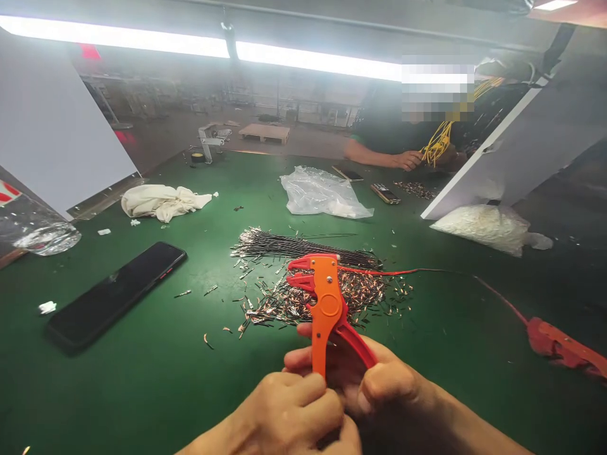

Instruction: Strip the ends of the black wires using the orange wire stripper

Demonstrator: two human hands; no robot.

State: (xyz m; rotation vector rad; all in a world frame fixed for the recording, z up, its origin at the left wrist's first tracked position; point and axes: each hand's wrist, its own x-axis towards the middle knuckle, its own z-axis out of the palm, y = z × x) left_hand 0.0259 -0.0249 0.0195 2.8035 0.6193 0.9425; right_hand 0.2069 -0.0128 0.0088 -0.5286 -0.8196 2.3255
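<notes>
In my right hand [389, 379] is a wire stripper [331, 297] with an orange body and red jaws and lever. It stands upright, jaws apart and facing left; my thumb lies by the red lever and my fingers reach behind the orange handle. My left hand [303, 411] is closed in front of the handle's lower end; whatever its fingers hold is hidden. Behind the stripper lies a bundle of black wires [303, 245] with metal terminals at the left ends. A heap of short wire scraps with bare copper [365, 287] spreads below the bundle.
A black phone [118, 294] and a white cloth [161, 201] lie left. A clear plastic bag [322, 193] is at the back. Right is a second red-orange tool [564, 344] by a thin red cord [389, 272]. Across the table, a person's hand [408, 160] is near yellow wires [437, 144].
</notes>
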